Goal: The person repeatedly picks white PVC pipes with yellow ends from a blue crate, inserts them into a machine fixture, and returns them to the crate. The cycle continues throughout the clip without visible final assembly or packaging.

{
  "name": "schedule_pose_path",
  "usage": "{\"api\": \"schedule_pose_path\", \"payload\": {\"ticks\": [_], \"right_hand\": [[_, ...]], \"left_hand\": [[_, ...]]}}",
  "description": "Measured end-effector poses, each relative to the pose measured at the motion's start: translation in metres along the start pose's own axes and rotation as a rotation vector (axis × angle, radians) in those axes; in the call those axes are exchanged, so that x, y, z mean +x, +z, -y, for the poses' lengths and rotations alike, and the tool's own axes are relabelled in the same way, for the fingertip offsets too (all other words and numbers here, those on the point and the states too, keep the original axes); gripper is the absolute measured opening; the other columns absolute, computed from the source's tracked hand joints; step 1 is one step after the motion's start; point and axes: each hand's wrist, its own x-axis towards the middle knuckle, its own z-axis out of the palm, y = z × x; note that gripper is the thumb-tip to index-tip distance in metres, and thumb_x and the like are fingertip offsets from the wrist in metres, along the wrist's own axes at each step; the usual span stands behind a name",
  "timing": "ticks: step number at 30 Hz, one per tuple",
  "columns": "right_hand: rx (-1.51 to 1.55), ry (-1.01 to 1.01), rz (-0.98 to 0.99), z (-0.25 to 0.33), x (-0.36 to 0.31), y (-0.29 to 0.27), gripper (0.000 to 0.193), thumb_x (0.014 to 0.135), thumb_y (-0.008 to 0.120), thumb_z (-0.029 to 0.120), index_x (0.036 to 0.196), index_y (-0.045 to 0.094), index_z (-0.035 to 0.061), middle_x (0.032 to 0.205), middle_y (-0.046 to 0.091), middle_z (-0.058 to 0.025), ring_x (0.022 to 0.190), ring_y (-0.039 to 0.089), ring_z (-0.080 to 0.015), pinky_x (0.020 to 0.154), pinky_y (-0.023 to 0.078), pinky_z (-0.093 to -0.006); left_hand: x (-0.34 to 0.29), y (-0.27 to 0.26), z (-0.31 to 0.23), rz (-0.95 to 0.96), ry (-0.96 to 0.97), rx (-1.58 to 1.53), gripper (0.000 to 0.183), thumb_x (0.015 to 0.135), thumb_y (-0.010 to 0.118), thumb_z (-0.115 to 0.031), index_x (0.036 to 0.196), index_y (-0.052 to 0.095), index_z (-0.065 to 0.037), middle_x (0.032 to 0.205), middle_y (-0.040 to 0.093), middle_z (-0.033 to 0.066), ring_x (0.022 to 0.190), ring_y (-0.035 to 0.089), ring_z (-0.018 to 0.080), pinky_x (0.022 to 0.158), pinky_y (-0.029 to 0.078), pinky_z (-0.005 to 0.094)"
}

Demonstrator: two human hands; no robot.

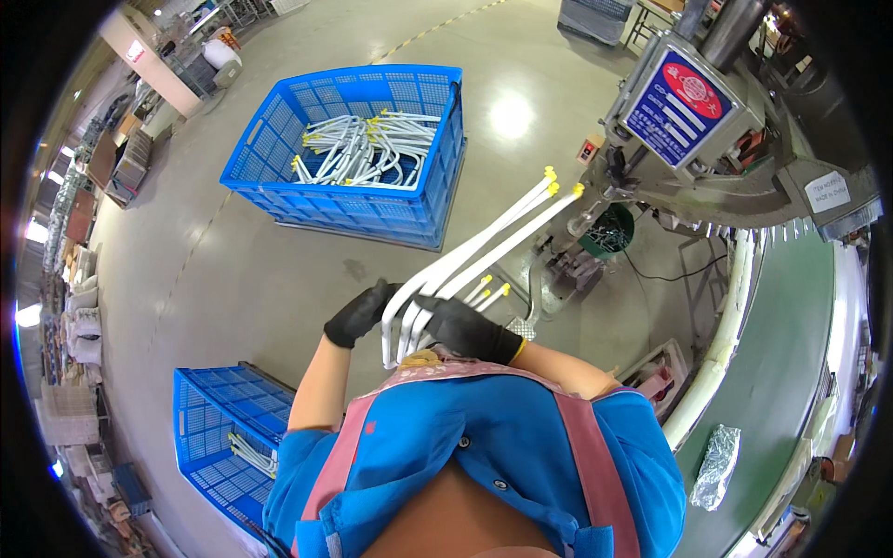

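The right hand (470,330), in a black glove, is holding some bent white tubes (510,242), its fingers curling over them. The left hand (358,316) is touching the tubes near their bends, but some of its fingers are hiding, so I cannot tell if they are gripping. Yellow tips (578,191) are poking out ahead, right of the fingers. A big blue crate (335,210) is sitting past the left fingers.

Tubes (476,244) held in left hand (359,316) and right hand (465,329)!
Ahead of the left, one crate (372,212) is set; behind-left, another crate (199,409); ahead-right, a machine (721,197).
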Motion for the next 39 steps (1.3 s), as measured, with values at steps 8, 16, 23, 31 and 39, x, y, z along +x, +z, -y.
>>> {"api": "schedule_pose_path", "payload": {"ticks": [8,16,23,31,39], "right_hand": [[-0.131,-0.111,0.562,-0.006,-0.020,-0.005,0.026,0.099,0.043,0.016,0.117,0.055,0.0017,0.114,0.057,-0.0093,0.103,0.053,-0.0125,0.088,0.045,-0.0275],[-0.664,-0.287,0.414,0.017,-0.028,-0.029,0.025,0.092,0.052,0.018,0.109,0.062,0.0027,0.103,0.065,-0.0120,0.098,0.061,-0.0254,0.088,0.047,-0.0345],[-0.973,-0.267,-1.041,0.033,-0.049,-0.110,0.027,0.078,0.070,0.010,0.103,0.065,0.0034,0.091,0.066,-0.0122,0.082,0.063,-0.0246,0.074,0.050,-0.0325],[-0.923,-0.114,-1.195,0.026,-0.070,-0.150,0.035,0.088,0.062,0.018,0.119,0.058,0.0016,0.106,0.065,-0.0156,0.092,0.064,-0.0256,0.080,0.049,-0.0326],[-0.709,-0.080,-1.207,0.037,-0.082,-0.171,0.035,0.087,0.062,0.016,0.118,0.058,-0.0017,0.107,0.066,-0.0134,0.096,0.063,-0.0188,0.085,0.047,-0.0279]], "left_hand": [[0.039,0.059,-0.018,0.137,-0.319,0.018,0.048,0.079,0.066,-0.014,0.122,0.053,0.003,0.108,0.064,0.0138,0.100,0.061,0.0231,0.090,0.045,0.0298],[0.011,0.041,-0.018,0.003,-0.220,0.237,0.058,0.079,0.068,-0.011,0.131,0.045,0.002,0.116,0.061,0.0133,0.104,0.058,0.0200,0.092,0.044,0.0304],[0.003,0.014,-0.039,0.114,-0.282,0.496,0.069,0.075,0.074,-0.019,0.134,0.045,0.000,0.120,0.059,0.0127,0.106,0.055,0.0188,0.092,0.043,0.0311],[0.022,-0.013,-0.057,0.368,-0.498,0.585,0.064,0.076,0.072,-0.026,0.130,0.048,-0.001,0.116,0.060,0.0099,0.101,0.056,0.0190,0.091,0.043,0.0296],[0.056,-0.010,-0.079,0.482,-0.524,0.601,0.060,0.079,0.068,-0.022,0.130,0.047,0.001,0.113,0.060,0.0115,0.098,0.057,0.0174,0.088,0.045,0.0300]]}}
